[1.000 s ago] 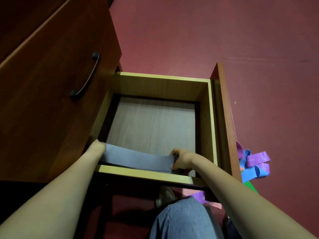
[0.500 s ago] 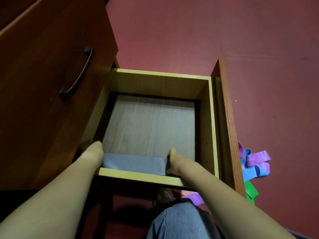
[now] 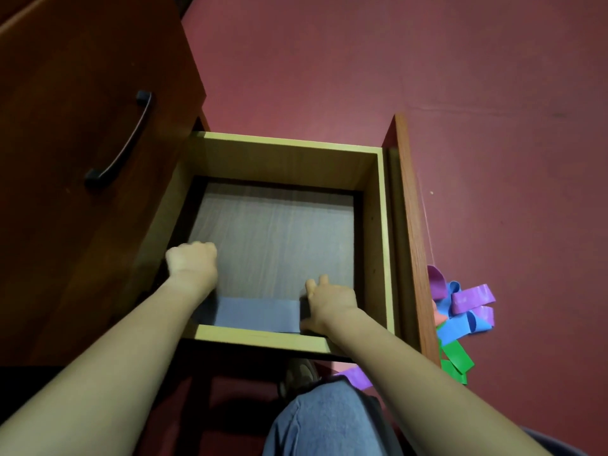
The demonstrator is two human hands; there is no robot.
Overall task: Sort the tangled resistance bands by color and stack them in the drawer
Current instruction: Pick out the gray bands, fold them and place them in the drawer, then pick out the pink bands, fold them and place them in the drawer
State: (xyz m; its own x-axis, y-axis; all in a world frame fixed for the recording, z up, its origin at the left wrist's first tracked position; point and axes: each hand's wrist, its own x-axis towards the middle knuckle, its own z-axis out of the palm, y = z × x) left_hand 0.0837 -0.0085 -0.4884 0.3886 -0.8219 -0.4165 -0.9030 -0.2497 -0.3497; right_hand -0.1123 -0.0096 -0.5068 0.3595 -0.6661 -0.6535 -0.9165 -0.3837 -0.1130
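Drawer (image 3: 279,162) over maroon floor (image 3: 362,60), perhaps carpet.

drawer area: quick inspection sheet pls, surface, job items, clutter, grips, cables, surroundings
surface: drawer pulled open, its wood floor mostly bare
job's things: one grey-blue band flat along the drawer's near wall; tangled bands, purple, blue and green, on the floor right of the drawer; purple strip below the drawer's near corner
clutter: nothing seen
grips: left hand curled over the bare drawer floor, blurred, nothing seen in it; right hand on the band's right end, hold unclear
cables: nothing seen
surroundings: red floor; cabinet front with dark handle; knee below
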